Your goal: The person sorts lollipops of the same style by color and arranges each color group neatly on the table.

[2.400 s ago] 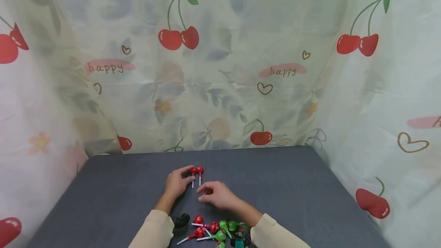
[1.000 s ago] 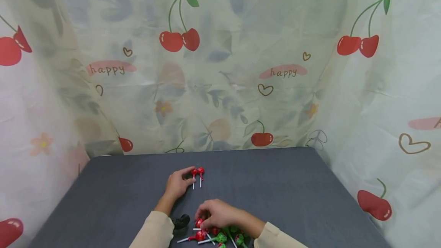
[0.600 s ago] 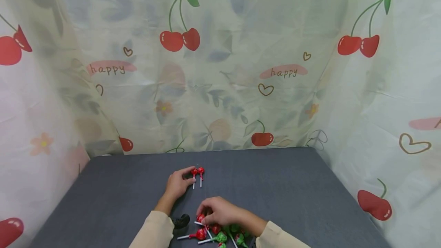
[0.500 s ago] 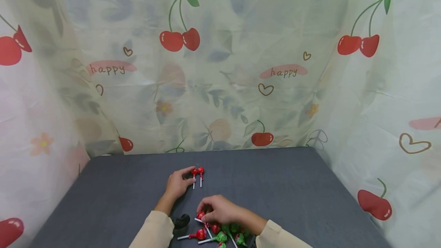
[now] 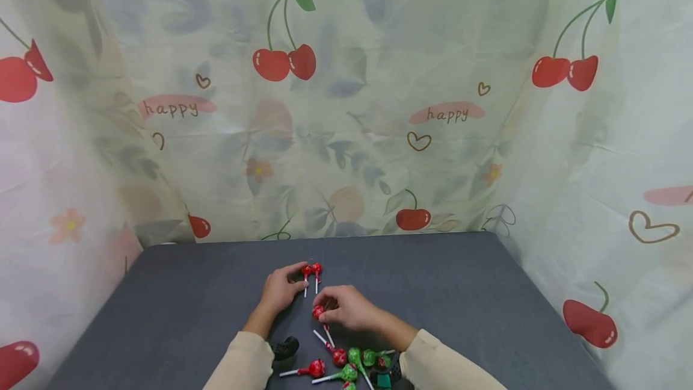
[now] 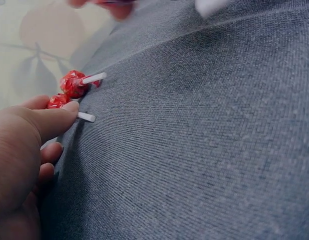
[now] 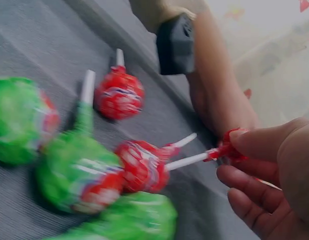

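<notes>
On the dark grey table, two red-wrapped lollipops stand side by side with white sticks toward me. My left hand [image 5: 278, 289] pinches the left red lollipop [image 6: 56, 101] by its head between thumb and forefinger; the other red lollipop [image 6: 73, 84] lies just past it. My right hand [image 5: 349, 309] pinches a third red lollipop [image 5: 318, 312] by its wrapped head, its stick pointing down toward the pile, as the right wrist view also shows. Below that hand lie a red lollipop [image 5: 339, 356], another red lollipop [image 5: 317, 368] and several green lollipops [image 5: 348, 372].
The grey-covered table [image 5: 433, 294] reaches back to a hanging curtain [image 5: 346, 107] printed with cherries, which also closes off both sides. A black wrist device [image 5: 284, 348] sits at the left cuff, and another black wrist device [image 5: 396, 369] is at the right cuff.
My right hand went down to the pile, took hold of a red lollipop and has lifted it forward, away from the others. The left hand has stayed at the far pair.
</notes>
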`<state>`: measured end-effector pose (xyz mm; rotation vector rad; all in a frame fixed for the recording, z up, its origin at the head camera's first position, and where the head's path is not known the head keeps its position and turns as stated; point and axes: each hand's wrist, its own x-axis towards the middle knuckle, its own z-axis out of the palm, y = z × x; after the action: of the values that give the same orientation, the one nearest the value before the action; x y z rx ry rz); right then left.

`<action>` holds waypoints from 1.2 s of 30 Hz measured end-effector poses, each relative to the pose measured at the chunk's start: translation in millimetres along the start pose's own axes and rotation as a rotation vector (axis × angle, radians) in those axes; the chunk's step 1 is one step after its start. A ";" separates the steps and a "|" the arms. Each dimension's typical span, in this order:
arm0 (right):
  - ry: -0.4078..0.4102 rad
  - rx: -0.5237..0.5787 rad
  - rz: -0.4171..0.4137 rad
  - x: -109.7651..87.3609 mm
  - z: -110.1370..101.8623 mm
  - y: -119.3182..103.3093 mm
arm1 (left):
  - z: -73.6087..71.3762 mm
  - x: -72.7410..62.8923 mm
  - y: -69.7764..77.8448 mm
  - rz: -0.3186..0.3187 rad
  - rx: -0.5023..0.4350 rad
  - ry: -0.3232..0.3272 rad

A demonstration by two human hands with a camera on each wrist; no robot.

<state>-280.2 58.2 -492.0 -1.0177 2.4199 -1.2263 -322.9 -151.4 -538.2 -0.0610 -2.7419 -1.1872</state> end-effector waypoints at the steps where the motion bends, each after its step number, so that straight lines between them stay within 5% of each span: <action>1: 0.016 -0.007 0.000 1.8 -2.6 -0.3 | 0.2 0.0 -0.3 0.001 -0.001 -0.001; 17: 0.200 -0.130 0.026 29.4 -33.8 5.0 | -2.5 -0.5 1.5 -0.008 -0.018 -0.024; 36: 0.496 -0.023 0.188 42.8 -28.3 46.1 | -0.8 0.8 -0.7 -0.008 -0.004 -0.020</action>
<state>-347.3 65.0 -506.6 -0.5128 2.8151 -1.5262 -323.7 -152.5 -538.1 -0.0624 -2.7594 -1.2001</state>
